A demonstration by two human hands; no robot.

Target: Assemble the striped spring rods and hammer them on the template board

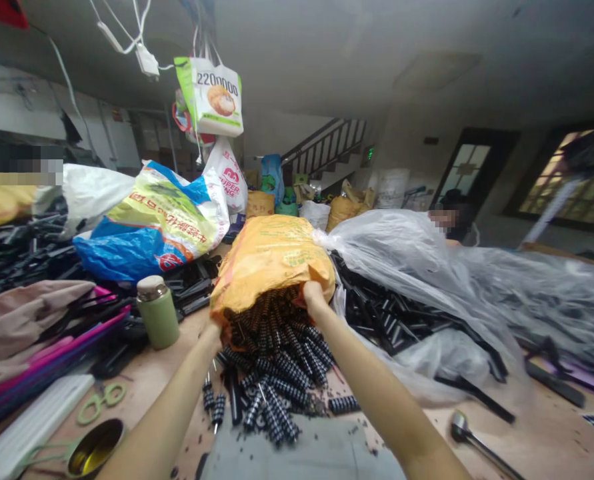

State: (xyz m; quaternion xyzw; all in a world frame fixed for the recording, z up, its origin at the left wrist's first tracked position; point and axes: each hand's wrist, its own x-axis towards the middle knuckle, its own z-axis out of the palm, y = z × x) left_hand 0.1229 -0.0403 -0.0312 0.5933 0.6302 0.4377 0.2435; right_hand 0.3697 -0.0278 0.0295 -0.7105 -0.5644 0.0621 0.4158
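Note:
A yellow woven sack [277, 250] lies on the table in front of me, its mouth facing me. My right hand [313, 297] is closed round the right edge of the mouth. At the left edge, my left hand [217, 333] grips the sack's rim, its fingers partly hidden by the fabric. Many black ribbed cylinders with thin metal pins [277, 373] fill the mouth and spill out in a heap on the table. A grey flat board [301, 453] lies under the near end of the heap, with small dark bits scattered on it.
On the left stand a green thermos [157, 313], green-handled scissors [101, 403] and a metal cup with yellow liquid [97, 450]. At right are a hammer [477, 443] and black plastic strips [381, 313] under clear plastic sheeting [417, 260]. A person [451, 217] is behind it.

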